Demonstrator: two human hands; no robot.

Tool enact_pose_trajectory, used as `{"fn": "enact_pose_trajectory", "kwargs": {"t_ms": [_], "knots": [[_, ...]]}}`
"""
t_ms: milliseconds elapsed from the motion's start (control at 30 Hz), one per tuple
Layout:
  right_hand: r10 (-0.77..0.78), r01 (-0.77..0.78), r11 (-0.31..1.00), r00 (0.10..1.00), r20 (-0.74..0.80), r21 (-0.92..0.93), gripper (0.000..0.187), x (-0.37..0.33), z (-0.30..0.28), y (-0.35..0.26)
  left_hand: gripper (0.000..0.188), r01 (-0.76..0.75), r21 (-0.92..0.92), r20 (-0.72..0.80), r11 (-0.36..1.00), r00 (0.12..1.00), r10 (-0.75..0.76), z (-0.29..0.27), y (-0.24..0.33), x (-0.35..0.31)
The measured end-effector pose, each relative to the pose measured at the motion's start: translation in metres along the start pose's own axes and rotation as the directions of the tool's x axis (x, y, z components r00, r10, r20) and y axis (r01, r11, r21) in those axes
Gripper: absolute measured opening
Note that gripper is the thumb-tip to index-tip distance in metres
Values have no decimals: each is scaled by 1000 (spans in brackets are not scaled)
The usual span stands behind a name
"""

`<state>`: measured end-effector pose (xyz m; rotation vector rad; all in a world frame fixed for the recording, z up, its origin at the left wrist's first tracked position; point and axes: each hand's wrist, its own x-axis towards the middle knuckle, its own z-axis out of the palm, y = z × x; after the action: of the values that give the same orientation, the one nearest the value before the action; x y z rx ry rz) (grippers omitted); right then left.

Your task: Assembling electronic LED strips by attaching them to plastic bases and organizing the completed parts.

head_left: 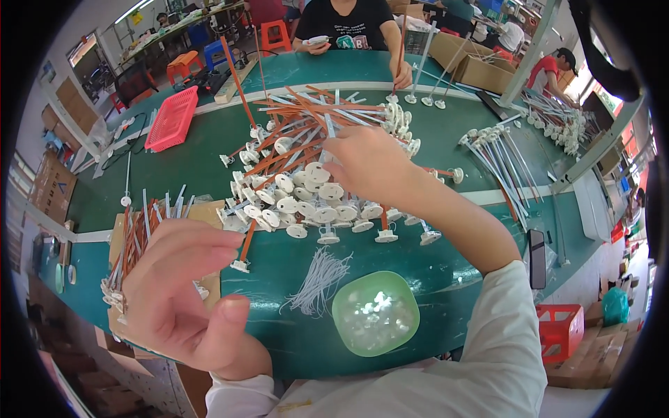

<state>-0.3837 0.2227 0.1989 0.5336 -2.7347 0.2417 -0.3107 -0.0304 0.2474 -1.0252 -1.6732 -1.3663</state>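
Note:
My right hand [369, 164] reaches into a pile of orange and white rods with round white bases [300, 174] on the green table [195, 167], its fingers closing on one of the rods. My left hand [185, 292] hovers near the table's front edge with fingers spread, and I see nothing in it. An orange rod on a white base [244, 251] lies just past its fingertips. A bundle of finished rods [136, 240] lies on cardboard beside that hand.
A green bowl of small white parts [376, 313] and a bunch of white ties [317, 279] sit at the front. A red basket [172, 118] is at the far left, more rods [502, 160] at the right, with a dark phone [536, 258]. Another person [348, 28] works opposite.

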Motion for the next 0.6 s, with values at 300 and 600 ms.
{"fn": "enact_pose_trajectory", "kwargs": {"t_ms": [300,600], "knots": [[-81,115,982,974,-209,153,20,-44,-25,-12,28,16,-13,145,1000,989,-14,12,7,2],[259,-1,809,898,-355,588,24,-150,-32,-47,14,730,-91,594,678,586,-551,79,-23,-38]]}}
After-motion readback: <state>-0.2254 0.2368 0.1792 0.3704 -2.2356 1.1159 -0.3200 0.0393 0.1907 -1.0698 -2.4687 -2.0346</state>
